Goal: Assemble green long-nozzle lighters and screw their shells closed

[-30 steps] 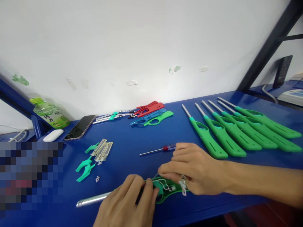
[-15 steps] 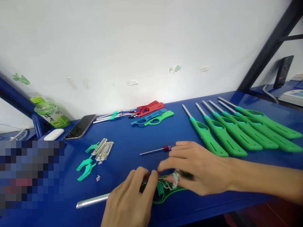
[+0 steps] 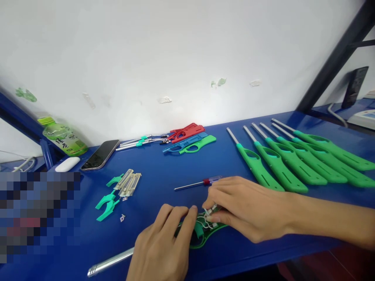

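Note:
An opened green stick lighter lies at the table's front with white wires showing in its handle. Its silver tube points to the left. My left hand is closed over the middle of this lighter, pressing it to the table and hiding part of it. Over the open handle, my right hand pinches a small whitish part between thumb and fingers; its exact kind is hard to make out. Just behind the right hand lies a screwdriver with a red and clear handle.
Several assembled green lighters lie in a row on the right. At the back are red casings, blue casings and metal tubes. On the left are clear tanks, teal triggers, a phone and a bottle.
My right hand has drawn the small part slightly up and left, pinching it more closely above the handle. The lighter's tube tip has shifted a little left and down.

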{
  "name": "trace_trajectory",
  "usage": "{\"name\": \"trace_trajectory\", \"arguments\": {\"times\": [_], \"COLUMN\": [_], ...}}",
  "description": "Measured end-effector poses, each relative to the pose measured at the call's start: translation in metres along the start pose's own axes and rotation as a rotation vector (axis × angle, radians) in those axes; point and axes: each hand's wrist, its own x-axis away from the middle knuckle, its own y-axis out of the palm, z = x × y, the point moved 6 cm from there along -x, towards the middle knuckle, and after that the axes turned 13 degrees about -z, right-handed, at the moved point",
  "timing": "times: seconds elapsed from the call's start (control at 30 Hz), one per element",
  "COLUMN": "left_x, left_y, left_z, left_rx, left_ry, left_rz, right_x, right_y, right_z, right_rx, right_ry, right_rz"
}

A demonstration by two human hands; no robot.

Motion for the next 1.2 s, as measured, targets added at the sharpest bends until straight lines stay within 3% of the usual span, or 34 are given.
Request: {"name": "trace_trajectory", "arguments": {"times": [1.2], "left_x": [-0.0002], "left_y": [-0.0019], "left_z": [0.0014], "left_rx": [-0.009], "left_ry": [0.012], "left_rz": [0.023], "right_x": [-0.0003], "right_y": [0.0008], "right_z": [0.0033], "right_rx": [0.016], "right_ry": [0.039], "right_rz": [-0.016]}}
